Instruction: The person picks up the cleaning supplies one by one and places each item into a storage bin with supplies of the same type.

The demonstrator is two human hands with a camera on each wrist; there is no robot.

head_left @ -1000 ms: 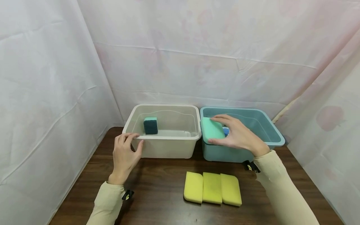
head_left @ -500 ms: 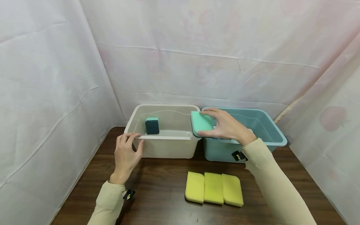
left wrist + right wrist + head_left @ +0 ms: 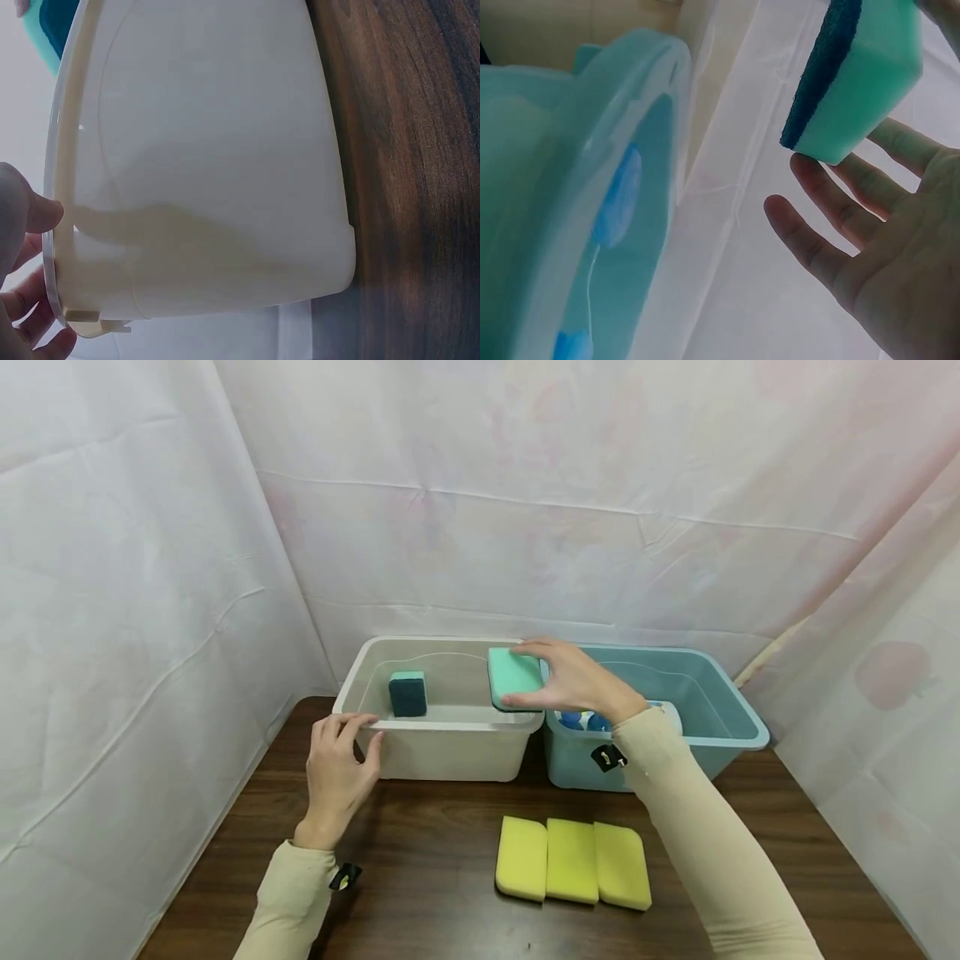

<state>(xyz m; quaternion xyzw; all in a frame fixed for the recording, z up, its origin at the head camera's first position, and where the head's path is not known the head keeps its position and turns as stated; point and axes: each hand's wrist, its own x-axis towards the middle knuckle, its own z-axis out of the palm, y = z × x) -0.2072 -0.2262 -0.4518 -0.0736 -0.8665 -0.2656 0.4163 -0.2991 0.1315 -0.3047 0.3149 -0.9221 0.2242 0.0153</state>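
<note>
My right hand (image 3: 573,681) pinches a green sponge (image 3: 513,675) by its edges, thumb on one side and fingertips on the other. The sponge is above the right end of the off-white bin (image 3: 450,752); its dark scouring layer (image 3: 823,71) shows in the right wrist view. My left hand (image 3: 337,777) holds the bin's front left rim, with the thumb (image 3: 45,214) at the outer side. Inside that bin, another green sponge with a dark face (image 3: 408,695) stands on edge at the left.
A blue-green bin (image 3: 727,710) stands right of the off-white one, with blue things (image 3: 581,720) and a white item (image 3: 667,714) inside. Three yellow sponges (image 3: 572,860) lie side by side on the dark wooden table (image 3: 427,868). Pale curtains (image 3: 465,552) hang behind.
My right hand has carried the green sponge leftward and slightly up, from the blue-green bin's left side to over the off-white bin. My left hand has stayed on the rim.
</note>
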